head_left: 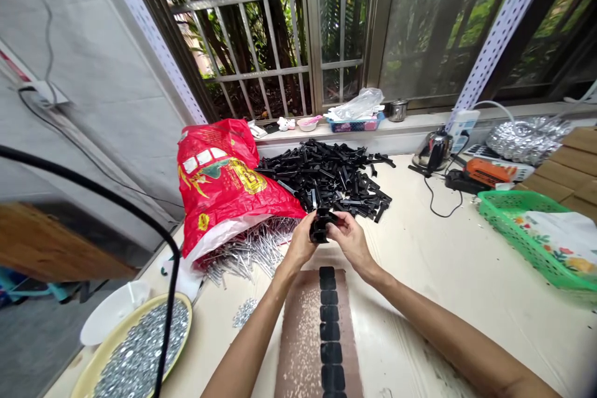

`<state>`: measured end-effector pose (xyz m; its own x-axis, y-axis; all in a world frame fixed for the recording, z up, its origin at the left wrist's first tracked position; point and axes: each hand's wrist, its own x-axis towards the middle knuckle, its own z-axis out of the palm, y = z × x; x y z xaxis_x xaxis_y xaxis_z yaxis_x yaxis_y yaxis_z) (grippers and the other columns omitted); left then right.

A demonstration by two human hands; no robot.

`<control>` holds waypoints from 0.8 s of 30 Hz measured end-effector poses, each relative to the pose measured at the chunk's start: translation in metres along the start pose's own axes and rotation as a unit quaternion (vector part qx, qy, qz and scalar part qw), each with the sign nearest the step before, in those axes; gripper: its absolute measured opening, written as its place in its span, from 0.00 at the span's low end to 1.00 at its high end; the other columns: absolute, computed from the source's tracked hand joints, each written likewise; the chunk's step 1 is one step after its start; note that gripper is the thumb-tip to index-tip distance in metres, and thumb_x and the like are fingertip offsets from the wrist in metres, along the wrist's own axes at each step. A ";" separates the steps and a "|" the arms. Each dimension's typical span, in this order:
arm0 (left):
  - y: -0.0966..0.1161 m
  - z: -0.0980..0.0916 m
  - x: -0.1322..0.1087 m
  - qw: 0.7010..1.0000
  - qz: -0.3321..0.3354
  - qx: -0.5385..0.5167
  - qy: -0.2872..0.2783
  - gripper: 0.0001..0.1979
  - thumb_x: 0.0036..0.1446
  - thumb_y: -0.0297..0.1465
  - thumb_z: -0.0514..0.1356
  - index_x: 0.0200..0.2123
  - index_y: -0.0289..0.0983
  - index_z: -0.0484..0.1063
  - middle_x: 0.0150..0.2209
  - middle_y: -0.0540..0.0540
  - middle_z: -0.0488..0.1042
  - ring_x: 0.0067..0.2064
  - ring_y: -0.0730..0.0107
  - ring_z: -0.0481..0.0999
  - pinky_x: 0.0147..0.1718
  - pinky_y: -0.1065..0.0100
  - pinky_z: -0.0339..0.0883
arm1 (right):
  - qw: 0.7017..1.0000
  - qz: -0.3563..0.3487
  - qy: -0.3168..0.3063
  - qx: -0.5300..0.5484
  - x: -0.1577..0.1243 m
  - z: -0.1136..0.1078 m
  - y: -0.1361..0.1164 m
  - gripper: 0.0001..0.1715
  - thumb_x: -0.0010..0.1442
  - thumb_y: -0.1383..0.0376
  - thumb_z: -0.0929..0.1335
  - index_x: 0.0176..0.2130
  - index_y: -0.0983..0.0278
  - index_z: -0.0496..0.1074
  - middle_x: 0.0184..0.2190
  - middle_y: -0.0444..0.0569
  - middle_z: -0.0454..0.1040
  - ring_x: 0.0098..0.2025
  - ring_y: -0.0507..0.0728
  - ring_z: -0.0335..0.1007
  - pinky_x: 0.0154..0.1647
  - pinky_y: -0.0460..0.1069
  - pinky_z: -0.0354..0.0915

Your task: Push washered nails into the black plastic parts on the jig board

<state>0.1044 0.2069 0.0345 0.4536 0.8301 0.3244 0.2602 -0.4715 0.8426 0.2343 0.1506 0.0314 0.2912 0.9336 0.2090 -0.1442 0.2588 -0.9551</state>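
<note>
My left hand [303, 237] and my right hand [349, 237] are both closed around black plastic parts [319, 227], held just in front of a large heap of similar black parts [326, 174]. How many pieces are between my fingers I cannot tell. Below my hands lies a brown board [298, 336] with a column of black rounded squares [331, 333] running along it. To the left, long silver metal pins [252, 252] spill from the mouth of a red plastic bag [224, 180].
A yellow tray [189, 317] full of small metal pieces and a white bowl [107, 317] stand at the left. A black cable [174, 261] hangs in front. Right are a green basket [504, 224], an orange power tool [489, 171], a kettle [433, 149] and cardboard boxes [566, 161].
</note>
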 end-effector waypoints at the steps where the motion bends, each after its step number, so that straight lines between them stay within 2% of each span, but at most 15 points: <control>1: -0.002 -0.001 0.000 1.000 0.017 0.021 -0.015 0.24 0.45 0.27 0.63 0.49 0.37 0.69 0.45 0.42 0.75 0.42 0.61 0.73 0.43 0.62 0.66 | 1.000 -0.004 -0.008 0.001 -0.002 -0.003 0.002 0.22 0.53 0.53 0.69 0.44 0.62 0.67 0.42 0.50 0.72 0.43 0.57 0.70 0.44 0.52 0.69; 3: -0.010 0.002 -0.002 0.995 0.053 0.068 -0.045 0.24 0.48 0.24 0.58 0.52 0.37 0.67 0.46 0.41 0.74 0.44 0.61 0.72 0.44 0.62 0.65 | 0.998 0.057 -0.032 0.023 -0.003 -0.014 0.007 0.24 0.55 0.48 0.66 0.44 0.62 0.68 0.43 0.51 0.73 0.43 0.57 0.71 0.45 0.53 0.69; 5: -0.019 0.008 -0.007 0.984 0.083 0.139 -0.069 0.27 0.49 0.22 0.55 0.55 0.37 0.64 0.47 0.40 0.72 0.47 0.60 0.70 0.46 0.60 0.63 | 0.980 0.183 -0.063 0.049 0.000 -0.029 0.015 0.30 0.58 0.42 0.60 0.42 0.63 0.69 0.42 0.53 0.74 0.39 0.57 0.73 0.42 0.54 0.70; 7: -0.026 0.018 -0.011 0.964 0.091 0.219 -0.116 0.29 0.49 0.21 0.55 0.56 0.36 0.61 0.47 0.39 0.71 0.47 0.58 0.69 0.47 0.59 0.63 | 0.956 0.284 -0.075 0.020 0.005 -0.046 0.025 0.35 0.59 0.39 0.56 0.42 0.64 0.70 0.39 0.54 0.75 0.36 0.58 0.74 0.38 0.54 0.71; 8: -0.029 0.023 -0.013 0.952 0.088 0.255 -0.144 0.29 0.49 0.22 0.56 0.57 0.35 0.60 0.46 0.39 0.70 0.47 0.58 0.68 0.47 0.59 0.63 | 0.951 0.297 -0.076 -0.029 0.008 -0.054 0.031 0.35 0.59 0.39 0.56 0.42 0.64 0.70 0.38 0.55 0.75 0.35 0.58 0.75 0.37 0.54 0.71; 10: -0.033 0.032 -0.013 0.926 0.079 0.318 -0.187 0.32 0.49 0.23 0.57 0.59 0.34 0.57 0.47 0.38 0.69 0.48 0.56 0.68 0.46 0.58 0.63 | 0.951 0.257 -0.077 -0.155 0.012 -0.067 0.042 0.33 0.60 0.42 0.57 0.42 0.66 0.71 0.34 0.54 0.76 0.33 0.57 0.75 0.34 0.53 0.71; 13: -0.034 0.040 -0.011 0.896 0.061 0.391 -0.200 0.38 0.50 0.23 0.58 0.63 0.34 0.47 0.51 0.35 0.67 0.51 0.52 0.65 0.46 0.56 0.63 | 0.943 0.151 -0.081 -0.284 0.017 -0.078 0.052 0.29 0.61 0.47 0.59 0.41 0.67 0.72 0.32 0.52 0.76 0.33 0.57 0.73 0.34 0.52 0.69; 16: -0.032 0.039 -0.011 0.885 0.058 0.424 -0.182 0.38 0.51 0.23 0.59 0.63 0.34 0.45 0.59 0.32 0.59 0.59 0.47 0.57 0.50 0.52 0.58 | 0.936 0.087 -0.086 -0.330 0.017 -0.081 0.052 0.21 0.59 0.51 0.63 0.39 0.64 0.74 0.35 0.50 0.76 0.39 0.58 0.70 0.43 0.54 0.66; 18: -0.030 0.037 -0.012 0.887 0.059 0.428 -0.165 0.37 0.51 0.23 0.59 0.62 0.33 0.47 0.62 0.31 0.55 0.61 0.46 0.53 0.52 0.51 0.56 | 0.929 0.049 -0.081 -0.357 0.016 -0.079 0.045 0.20 0.58 0.53 0.65 0.42 0.63 0.74 0.39 0.52 0.75 0.44 0.61 0.67 0.50 0.57 0.61; 21: -0.025 0.032 -0.014 0.893 0.045 0.423 -0.143 0.31 0.55 0.24 0.56 0.61 0.33 0.49 0.58 0.31 0.59 0.55 0.51 0.62 0.49 0.56 0.60 | 0.896 -0.054 -0.034 -0.440 0.016 -0.072 0.029 0.21 0.60 0.55 0.63 0.48 0.63 0.72 0.44 0.56 0.72 0.49 0.64 0.63 0.52 0.59 0.58; 24: -0.019 0.026 -0.013 0.892 0.013 0.431 -0.134 0.23 0.59 0.26 0.52 0.58 0.35 0.57 0.47 0.37 0.68 0.47 0.56 0.68 0.44 0.60 0.63 | 0.866 -0.149 -0.028 -0.476 0.019 -0.061 0.011 0.20 0.64 0.55 0.59 0.45 0.62 0.73 0.40 0.54 0.73 0.42 0.60 0.68 0.45 0.55 0.63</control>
<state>0.1157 0.1968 0.0028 0.6273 0.7684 0.1268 0.7524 -0.6400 0.1559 0.2964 0.1563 0.0122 0.1309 0.8781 0.4602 0.7828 0.1933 -0.5914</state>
